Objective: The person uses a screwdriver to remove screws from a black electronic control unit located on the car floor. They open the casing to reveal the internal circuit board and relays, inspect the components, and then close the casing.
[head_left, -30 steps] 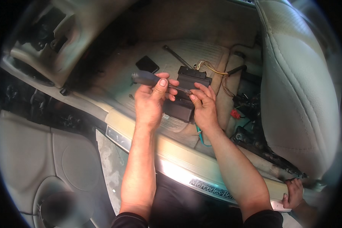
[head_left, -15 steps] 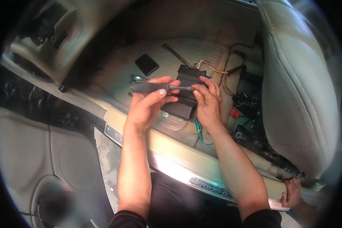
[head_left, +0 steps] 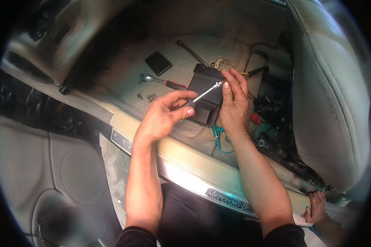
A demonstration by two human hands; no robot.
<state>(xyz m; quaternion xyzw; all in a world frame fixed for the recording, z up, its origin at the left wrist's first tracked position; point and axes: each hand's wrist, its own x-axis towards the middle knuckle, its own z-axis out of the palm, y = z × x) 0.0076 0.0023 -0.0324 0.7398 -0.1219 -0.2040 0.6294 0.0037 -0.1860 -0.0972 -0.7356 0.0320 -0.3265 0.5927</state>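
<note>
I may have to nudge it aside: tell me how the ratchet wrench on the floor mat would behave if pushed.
The ratchet wrench looks like stiff metal, so it should slide rigidly. It lies flat on the ribbed mat, so it probably drags, not rolls. The loose screws nearby could scatter.

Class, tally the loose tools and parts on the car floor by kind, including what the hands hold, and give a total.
Screwdriver in left hand: 1
Black module under right hand: 1
Ratchet wrench: 1
Flat black rectangle: 1
Long dark rod: 1
Total: 5
</note>
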